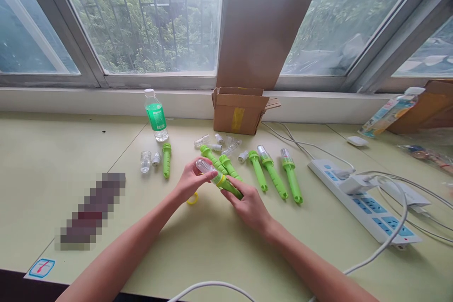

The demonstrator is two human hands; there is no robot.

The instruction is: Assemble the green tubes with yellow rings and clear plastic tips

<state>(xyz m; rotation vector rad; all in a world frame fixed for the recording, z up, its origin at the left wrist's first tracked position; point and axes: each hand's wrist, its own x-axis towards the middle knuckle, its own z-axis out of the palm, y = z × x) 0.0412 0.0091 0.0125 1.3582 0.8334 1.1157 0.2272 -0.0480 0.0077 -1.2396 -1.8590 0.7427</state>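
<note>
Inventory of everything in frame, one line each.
green sticks: six, green, lying on the table around the hands
held green stick: one, green with clear cap, in both hands
loose clear caps: several, clear, in front of the box
yellow ring: one, yellow, by the left hand
water bottle: one, clear with green label, upright, left of the box
cardboard box: one, brown, open, by the sill
power strip: one, white and blue, right
table: one, pale green
left hand: grip on clear cap end
right hand: grip on green shaft
</note>
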